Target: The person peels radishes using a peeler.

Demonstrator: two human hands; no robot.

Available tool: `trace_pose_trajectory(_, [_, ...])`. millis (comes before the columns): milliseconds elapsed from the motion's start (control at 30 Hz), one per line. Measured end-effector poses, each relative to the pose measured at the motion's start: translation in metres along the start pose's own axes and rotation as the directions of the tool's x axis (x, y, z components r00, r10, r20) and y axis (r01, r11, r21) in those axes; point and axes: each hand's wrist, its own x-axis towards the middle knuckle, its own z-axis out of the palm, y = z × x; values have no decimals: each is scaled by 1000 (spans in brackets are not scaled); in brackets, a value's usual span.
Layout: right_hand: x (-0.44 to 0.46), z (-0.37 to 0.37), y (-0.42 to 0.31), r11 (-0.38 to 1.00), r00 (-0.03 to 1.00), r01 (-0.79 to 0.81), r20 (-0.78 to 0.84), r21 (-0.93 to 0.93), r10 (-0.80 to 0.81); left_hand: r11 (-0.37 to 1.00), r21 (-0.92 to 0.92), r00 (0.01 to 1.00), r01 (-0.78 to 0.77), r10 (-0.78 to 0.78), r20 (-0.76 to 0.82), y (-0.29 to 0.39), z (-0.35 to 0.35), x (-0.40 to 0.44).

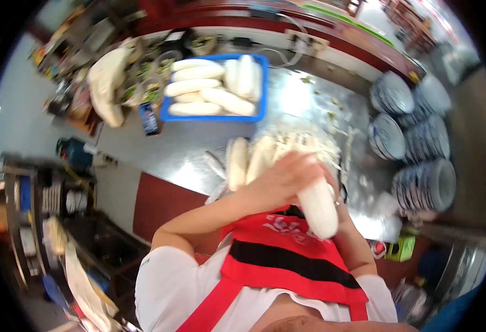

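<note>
A peeled white radish (318, 213) is held tilted in front of my red apron, its near end pointing down towards me. My left hand (297, 170) is closed over the radish's far end, blurred by motion; what its fingers hold there cannot be made out. On the other side, my right hand (331, 180) grips the radish from behind and is mostly hidden by it. Beyond both hands lies a heap of pale peelings (304, 138) on the metal table. Long radishes (237, 164) rest beside the heap, left of my hands.
A blue tray (265, 88) of peeled white radishes stands farther back on the metal table (160, 157). Stacks of bowls (423, 185) line the right side. A large pale bag (107, 83), a small blue box (148, 119) and several containers of greens (151, 94) occupy the left back.
</note>
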Motion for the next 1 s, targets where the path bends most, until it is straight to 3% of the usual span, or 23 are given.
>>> trace_pose_trajectory(33, [2,-12,3,992,998,67,-10,-108,-69,998,-29,995,60,-62,-82,-5,8,-10])
trace_pose_trajectory(100, [-3,30,-37,991,985,-34,-163,126,54,885,-209,897,417,-438,-65,9,2,-14])
trace_pose_trajectory(133, [-1,33,-38,992,984,-4,-174,125,26,732,-550,848,402,-524,-79,7,7,-21])
trace_pose_trajectory(200, [4,26,-29,993,977,96,-197,66,-81,207,-874,663,440,-731,160,7,17,-31])
trace_pose_trajectory(233, [12,19,-21,988,975,103,-210,111,-78,204,-871,663,447,-729,169,5,20,-32])
trace_pose_trajectory(267, [33,-9,-10,919,971,-112,-155,378,182,-132,-912,606,389,-709,361,2,23,-33])
trace_pose_trajectory(300, [38,-9,-7,917,971,-111,-154,383,182,-455,-840,565,295,-626,537,1,24,-33])
trace_pose_trajectory(333, [43,-5,-4,969,960,-4,-272,247,73,-455,-838,561,300,-626,541,2,26,-31])
trace_pose_trajectory(367, [45,-3,0,991,927,92,-372,95,-50,-367,-855,531,365,-673,515,5,30,-28])
trace_pose_trajectory(400, [44,-3,3,990,925,93,-378,103,-48,-278,-858,502,432,-716,485,7,33,-25])
trace_pose_trajectory(433, [45,-4,4,995,906,99,-412,-23,-99,-106,-836,511,538,-748,424,2,38,-24])
trace_pose_trajectory(467, [47,-7,6,984,886,99,-437,-148,-155,-106,-833,510,543,-746,428,-1,37,-24])
trace_pose_trajectory(533, [51,-18,6,941,794,61,-555,-332,-248,-285,-795,464,535,-688,559,-5,32,-29])
trace_pose_trajectory(633, [51,-46,-7,972,743,165,-627,-167,-234,-322,-805,460,499,-689,560,-7,32,-38])
trace_pose_trajectory(700, [41,-53,-19,936,799,228,-602,268,-22,-349,-803,452,484,-686,570,-5,30,-42])
trace_pose_trajectory(733, [39,-49,-21,935,794,230,-607,271,-19,-392,-797,449,460,-671,590,-5,29,-44])
trace_pose_trajectory(800, [38,-41,-23,922,813,353,-541,162,-217,-437,-786,444,438,-655,611,-3,29,-44])
trace_pose_trajectory(867, [36,-40,-20,930,857,330,-465,160,-224,-451,-785,403,424,-682,610,1,26,-42])
trace_pose_trajectory(933, [33,-12,-27,957,900,270,-325,-106,-290,-492,-770,397,406,-664,634,0,26,-43])
trace_pose_trajectory(1000, [35,2,-20,958,932,243,-237,-155,-275,-530,-755,391,386,-647,655,1,28,-45])
